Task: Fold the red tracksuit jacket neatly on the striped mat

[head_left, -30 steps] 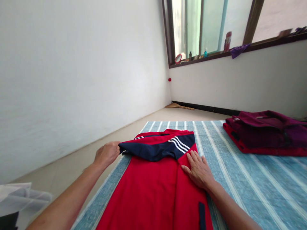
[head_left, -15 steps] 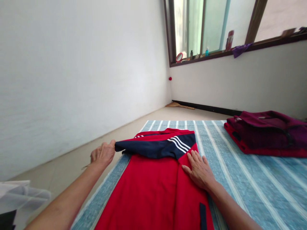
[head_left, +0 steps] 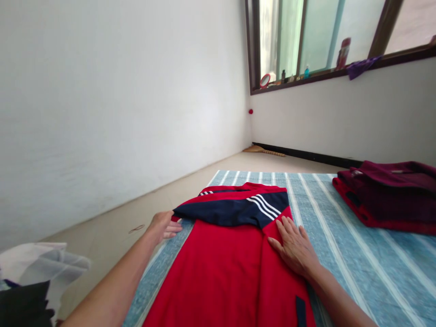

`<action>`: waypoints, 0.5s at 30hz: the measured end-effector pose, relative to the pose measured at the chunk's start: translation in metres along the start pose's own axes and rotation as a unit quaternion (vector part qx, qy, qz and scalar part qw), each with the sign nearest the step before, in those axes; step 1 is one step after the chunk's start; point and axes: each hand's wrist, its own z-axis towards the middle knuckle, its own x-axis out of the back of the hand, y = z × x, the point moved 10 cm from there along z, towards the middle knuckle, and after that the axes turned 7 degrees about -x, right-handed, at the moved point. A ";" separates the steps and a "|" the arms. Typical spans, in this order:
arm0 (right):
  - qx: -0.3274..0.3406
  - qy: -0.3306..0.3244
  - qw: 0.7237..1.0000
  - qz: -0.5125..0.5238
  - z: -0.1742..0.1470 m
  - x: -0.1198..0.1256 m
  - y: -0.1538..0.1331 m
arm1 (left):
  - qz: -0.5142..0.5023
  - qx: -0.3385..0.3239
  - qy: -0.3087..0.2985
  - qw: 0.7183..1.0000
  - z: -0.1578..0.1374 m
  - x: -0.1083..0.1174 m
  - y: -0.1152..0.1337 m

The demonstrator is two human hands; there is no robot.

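Observation:
A red jacket [head_left: 218,272] lies spread on the striped cloth, front end toward me. Its navy sleeve [head_left: 221,212], with three white stripes near the shoulder, is laid across the upper part toward the left. At that sleeve's end my left hand [head_left: 163,227] has the cuff between thumb and fingers, with the lower fingers stretched out past the cloth's edge. Flat on the jacket's right side, below the stripes, rests my right hand [head_left: 294,245], fingers extended and holding nothing.
Folded dark red and maroon clothes [head_left: 391,195] are stacked at right on the blue striped cloth [head_left: 344,254]. White and black items [head_left: 37,277] stand at lower left. A broom [head_left: 265,150] lies by the far wall. Bottles and a mirror [head_left: 265,81] line the windowsill.
My left hand has lowered the sleeve end and its fingers have loosened from a fist and straightened. My right hand stays flat on the jacket. The view has swung slightly left.

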 end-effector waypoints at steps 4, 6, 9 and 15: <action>0.000 -0.002 1.000 -0.004 -0.001 0.000 0.000 | -0.055 0.056 0.006 0.997 -0.001 -0.005 -0.009; 0.001 -0.001 1.000 -0.003 -0.001 0.001 -0.001 | -0.091 0.069 0.029 0.993 0.002 -0.008 -0.012; 0.002 0.000 1.000 0.000 -0.001 0.000 -0.001 | -0.142 0.074 0.074 0.984 0.010 -0.013 -0.014; 0.000 0.003 1.000 0.007 0.001 -0.002 0.001 | -0.241 -0.018 0.148 0.959 0.025 -0.016 0.018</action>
